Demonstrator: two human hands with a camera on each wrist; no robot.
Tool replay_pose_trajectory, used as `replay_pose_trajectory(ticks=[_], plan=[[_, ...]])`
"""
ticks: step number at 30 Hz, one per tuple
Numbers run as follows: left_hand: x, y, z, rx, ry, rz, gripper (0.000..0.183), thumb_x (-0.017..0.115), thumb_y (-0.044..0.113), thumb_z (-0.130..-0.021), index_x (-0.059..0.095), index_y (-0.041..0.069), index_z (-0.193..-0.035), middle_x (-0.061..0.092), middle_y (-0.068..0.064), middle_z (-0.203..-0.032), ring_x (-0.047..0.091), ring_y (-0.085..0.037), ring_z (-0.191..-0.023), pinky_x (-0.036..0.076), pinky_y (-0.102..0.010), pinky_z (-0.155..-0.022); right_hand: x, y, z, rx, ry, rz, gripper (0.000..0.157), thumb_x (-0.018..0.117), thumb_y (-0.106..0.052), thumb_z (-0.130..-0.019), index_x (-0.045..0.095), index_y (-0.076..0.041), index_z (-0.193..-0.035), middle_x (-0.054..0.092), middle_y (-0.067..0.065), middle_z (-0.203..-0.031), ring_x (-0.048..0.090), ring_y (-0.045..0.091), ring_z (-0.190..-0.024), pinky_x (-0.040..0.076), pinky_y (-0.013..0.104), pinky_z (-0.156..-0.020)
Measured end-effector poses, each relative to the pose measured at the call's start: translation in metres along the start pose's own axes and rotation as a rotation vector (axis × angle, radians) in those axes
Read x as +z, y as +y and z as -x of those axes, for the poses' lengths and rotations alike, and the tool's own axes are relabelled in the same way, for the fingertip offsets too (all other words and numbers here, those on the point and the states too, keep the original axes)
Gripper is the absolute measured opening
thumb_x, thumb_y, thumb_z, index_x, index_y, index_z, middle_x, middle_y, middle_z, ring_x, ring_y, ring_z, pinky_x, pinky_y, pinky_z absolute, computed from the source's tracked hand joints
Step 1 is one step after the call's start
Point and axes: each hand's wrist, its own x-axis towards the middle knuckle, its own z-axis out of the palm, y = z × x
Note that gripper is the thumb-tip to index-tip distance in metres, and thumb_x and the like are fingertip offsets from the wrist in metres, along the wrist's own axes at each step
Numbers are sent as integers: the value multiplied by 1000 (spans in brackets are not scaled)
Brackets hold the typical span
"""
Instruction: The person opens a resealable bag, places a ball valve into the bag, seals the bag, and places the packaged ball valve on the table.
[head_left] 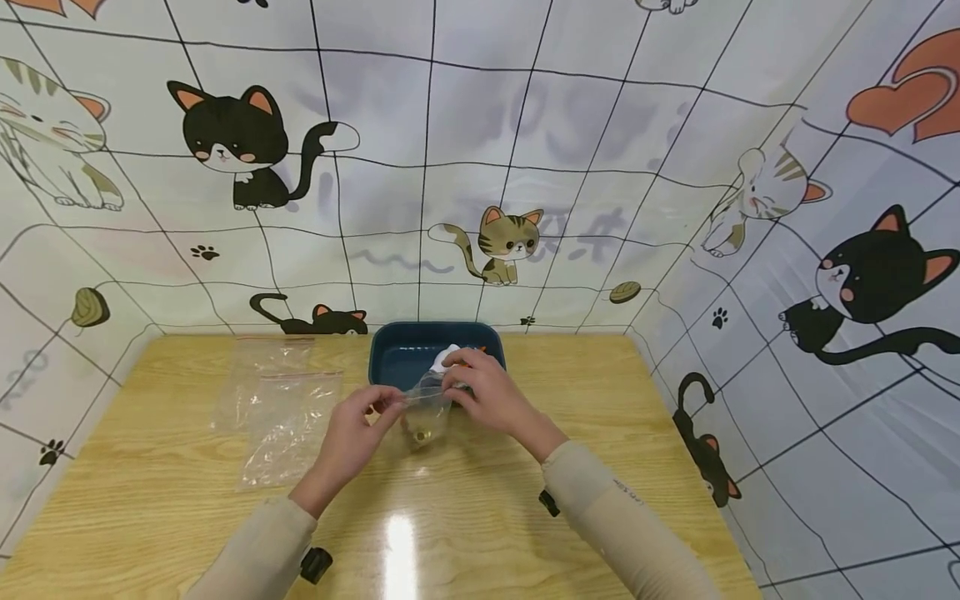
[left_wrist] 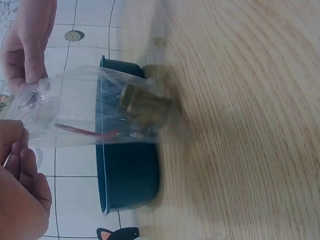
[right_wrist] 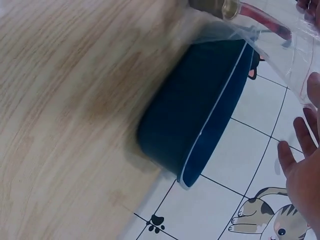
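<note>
A clear plastic bag (head_left: 433, 414) hangs between my two hands over the table. My left hand (head_left: 352, 435) pinches one side of its top edge, while thumb and fingers of my right hand (head_left: 491, 393) pinch the other side. Low in the bag lies a brass-coloured metal fitting (left_wrist: 144, 106), its round opening showing in the right wrist view. Beside it inside is a thin red strip (left_wrist: 82, 131). Just behind the bag stands a dark blue basin (head_left: 405, 360), with a white item (head_left: 446, 358) partly hidden by my right hand.
Two flat clear zip bags (head_left: 288, 442) lie overlapping on the wooden table (head_left: 585, 400), left of my left hand. A cat-patterned sheet (head_left: 375, 183) rises right behind the basin and along both sides of the table.
</note>
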Motion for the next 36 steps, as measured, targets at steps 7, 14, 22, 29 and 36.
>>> replay_pose_trajectory(ticks=[7, 14, 22, 29, 36], plan=[[0, -3, 0, 4, -70, -80, 17, 69, 20, -91, 69, 19, -108, 63, 6, -94, 55, -11, -88, 46, -28, -71, 2, 1, 2, -11, -35, -74, 4, 65, -22, -93, 68, -19, -95, 57, 2, -127, 59, 17, -112, 49, 33, -96], [-2, -17, -4, -93, -147, -39, 33, 62, 26, -97, 62, 11, -125, 67, -6, -119, 62, -25, -111, 50, -51, -91, 2, -2, 6, -11, -75, -133, 4, 65, -22, -93, 68, -19, -96, 54, 1, -130, 57, 15, -116, 50, 30, -94], [1, -24, -3, -126, -111, 5, 22, 61, 32, -96, 69, 18, -111, 73, 0, -107, 67, -20, -104, 52, -45, -89, 7, -3, 9, 72, -77, -134, 7, 69, -28, -91, 65, -23, -93, 54, 0, -132, 58, 14, -116, 52, 30, -88], [2, -22, -2, -124, -7, 39, 12, 67, 25, -93, 71, 17, -100, 72, 3, -90, 66, -12, -85, 53, -25, -76, 9, 0, 11, 176, -68, -105, 14, 67, -31, -92, 63, -22, -102, 63, -5, -112, 61, 10, -103, 52, 31, -86], [3, -15, 1, -51, 36, 46, 8, 69, 23, -91, 73, 18, -95, 72, 6, -85, 63, -7, -78, 52, -23, -71, 9, -10, -2, 156, -81, -78, 41, 68, -35, -91, 61, -16, -127, 65, -2, -122, 62, 15, -112, 49, 34, -96]])
